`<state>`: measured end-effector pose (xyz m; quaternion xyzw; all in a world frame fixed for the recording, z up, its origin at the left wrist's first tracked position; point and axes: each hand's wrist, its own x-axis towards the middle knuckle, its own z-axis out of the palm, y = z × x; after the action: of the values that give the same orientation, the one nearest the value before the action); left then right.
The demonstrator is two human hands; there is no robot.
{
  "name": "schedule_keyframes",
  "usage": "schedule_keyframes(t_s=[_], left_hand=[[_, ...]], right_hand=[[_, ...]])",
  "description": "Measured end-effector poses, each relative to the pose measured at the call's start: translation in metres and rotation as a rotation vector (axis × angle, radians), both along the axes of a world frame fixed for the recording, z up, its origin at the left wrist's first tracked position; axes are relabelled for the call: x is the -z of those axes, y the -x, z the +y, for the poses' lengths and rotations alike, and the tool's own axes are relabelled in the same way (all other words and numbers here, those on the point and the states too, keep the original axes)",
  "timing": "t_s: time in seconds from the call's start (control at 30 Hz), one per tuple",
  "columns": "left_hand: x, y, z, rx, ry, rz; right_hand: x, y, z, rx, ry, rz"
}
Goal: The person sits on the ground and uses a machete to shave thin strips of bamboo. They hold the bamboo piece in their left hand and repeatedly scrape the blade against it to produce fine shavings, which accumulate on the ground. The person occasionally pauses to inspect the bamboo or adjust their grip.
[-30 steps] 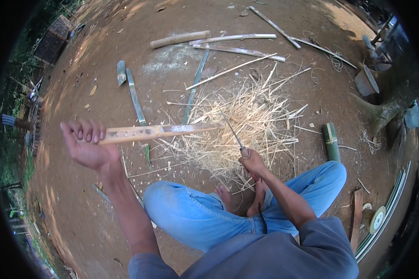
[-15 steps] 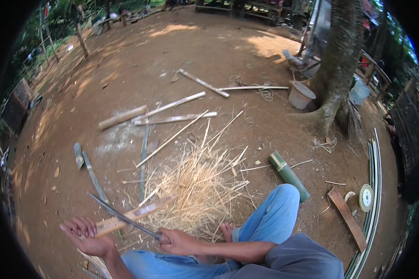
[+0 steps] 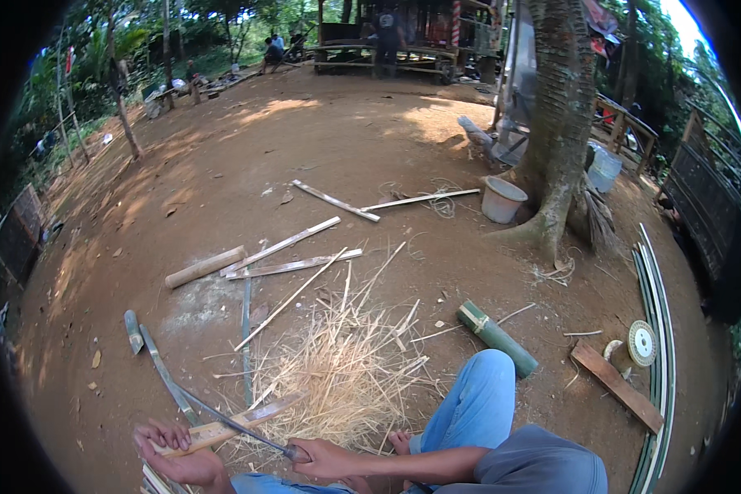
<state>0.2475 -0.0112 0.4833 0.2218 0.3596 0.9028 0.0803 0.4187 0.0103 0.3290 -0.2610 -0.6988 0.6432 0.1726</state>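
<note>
My left hand (image 3: 181, 461), palm up with fingers curled, holds the near end of a flat, pale bamboo slat (image 3: 273, 408). The slat slants away to the right, its far end over a heap of straw-coloured shavings (image 3: 337, 375). My right hand (image 3: 325, 461) is wrapped round the handle of a long, narrow-bladed knife (image 3: 232, 423). The dark blade points up and left and crosses the slat; whether its edge touches the wood I cannot tell. Beside my raised knee lies a thick green bamboo section (image 3: 498, 337).
Split bamboo pieces (image 3: 292, 263) and a bamboo pole piece (image 3: 206, 267) lie ahead. Off right are a wooden board (image 3: 617, 387), a spool (image 3: 640, 344) and long green strips (image 3: 655, 329). A bucket (image 3: 502, 200) stands by a tree trunk (image 3: 556, 107). People are far back.
The view has tilted up, showing more of the far background. My left hand with the slat has come slightly right, nearer my right hand; the knife still crosses the slat.
</note>
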Motion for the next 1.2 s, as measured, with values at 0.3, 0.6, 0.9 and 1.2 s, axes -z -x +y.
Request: schedule_keyframes(t_s=[0.3, 0.6, 0.9, 1.2], left_hand=[[0.019, 0.053, -0.043, -0.037, -0.075, 0.047], [0.042, 0.037, -0.002, 0.056, -0.039, 0.123], [0.029, 0.057, -0.006, 0.103, -0.084, 0.129], [0.045, 0.066, -0.002, 0.061, -0.010, 0.061]], right_hand=[[0.029, 0.067, -0.010, -0.180, -0.072, 0.067], [0.040, 0.037, 0.014, -0.105, 0.084, -0.020], [0.034, 0.041, 0.010, 0.048, 0.168, -0.089], [-0.109, 0.009, 0.087, -0.043, -0.269, -0.257]])
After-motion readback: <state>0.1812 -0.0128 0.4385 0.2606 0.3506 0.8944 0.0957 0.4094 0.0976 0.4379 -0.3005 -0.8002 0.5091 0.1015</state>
